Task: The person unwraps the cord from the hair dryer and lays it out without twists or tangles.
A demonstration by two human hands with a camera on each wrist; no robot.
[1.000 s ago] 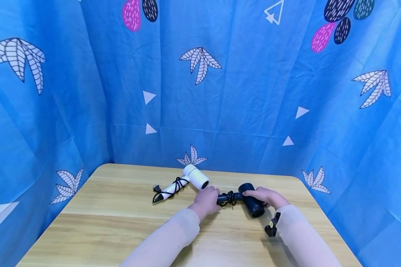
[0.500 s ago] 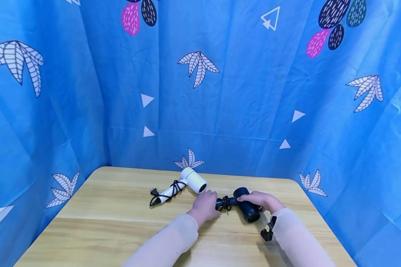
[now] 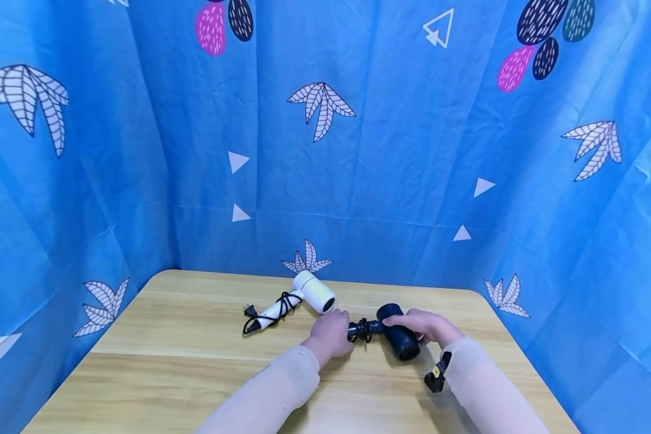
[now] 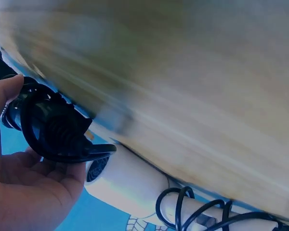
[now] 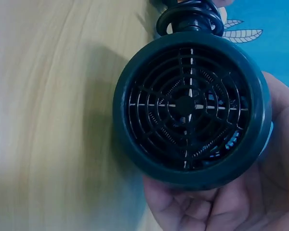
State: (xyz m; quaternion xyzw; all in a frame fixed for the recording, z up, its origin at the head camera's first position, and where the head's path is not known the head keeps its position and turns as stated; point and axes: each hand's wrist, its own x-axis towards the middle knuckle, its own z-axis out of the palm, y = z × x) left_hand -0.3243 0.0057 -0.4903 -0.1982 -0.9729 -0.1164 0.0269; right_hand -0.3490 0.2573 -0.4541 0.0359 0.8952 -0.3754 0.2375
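A black hair dryer (image 3: 400, 337) with its cord wound round the handle lies across the right middle of the table. My left hand (image 3: 331, 333) grips the handle's end; in the left wrist view the thumb and fingers are around the handle (image 4: 53, 125) beside the looped cord. The barrel is held by my right hand (image 3: 425, 325), thumb over its top. In the right wrist view the round grille (image 5: 185, 106) faces the camera, with fingers (image 5: 231, 207) behind and below it. A white hair dryer (image 3: 317, 293) with a black cord lies just beyond my left hand.
The light wood table (image 3: 184, 374) has a rounded back edge. Behind and at both sides hangs a blue patterned curtain (image 3: 325, 181). The white dryer's plug (image 3: 249, 310) rests at its left end. A black wrist-camera mount (image 3: 437, 374) hangs under the right sleeve.
The black hair dryer has shifted slightly left with both hands holding it. The head view has tilted a little. The white hair dryer stays in place on the table.
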